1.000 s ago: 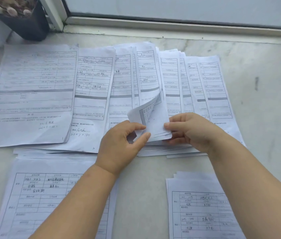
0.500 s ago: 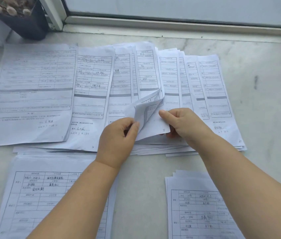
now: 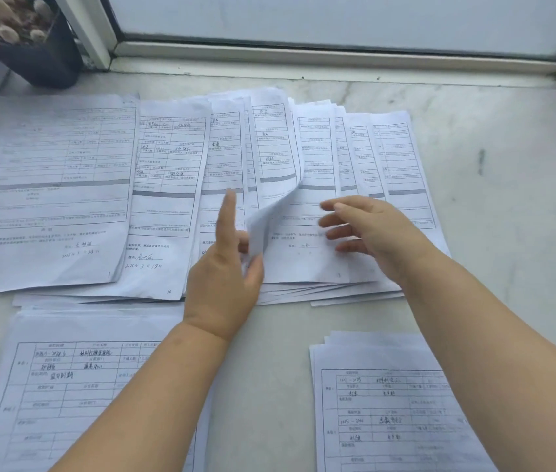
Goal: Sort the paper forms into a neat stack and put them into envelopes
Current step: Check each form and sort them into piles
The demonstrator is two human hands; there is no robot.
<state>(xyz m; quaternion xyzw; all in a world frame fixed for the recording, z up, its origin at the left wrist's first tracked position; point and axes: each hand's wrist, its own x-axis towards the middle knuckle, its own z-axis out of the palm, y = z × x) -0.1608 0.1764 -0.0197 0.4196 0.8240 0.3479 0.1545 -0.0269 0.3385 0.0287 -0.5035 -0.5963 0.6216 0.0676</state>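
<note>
Several printed paper forms (image 3: pixel 167 199) lie fanned out in an overlapping row across the marble sill. One sheet (image 3: pixel 276 158) in the middle of the fan has its lower left corner curled upward. My left hand (image 3: pixel 222 287) pinches that lifted corner between the thumb and the lower fingers, with the index finger pointing straight up. My right hand (image 3: pixel 378 233) hovers just right of the curl, over the sheets beneath, fingers loosely spread and holding nothing. No envelope is in view.
A stack of forms (image 3: pixel 65 386) lies at the near left and a smaller stack (image 3: pixel 389 403) at the near right. A dark plant pot (image 3: pixel 38 52) stands at the far left corner. The window frame (image 3: pixel 304 52) runs along the back edge.
My right hand let go of the sheet's edge and drew right with fingers spread. My left hand lifted the curled corner higher and its index finger straightened.
</note>
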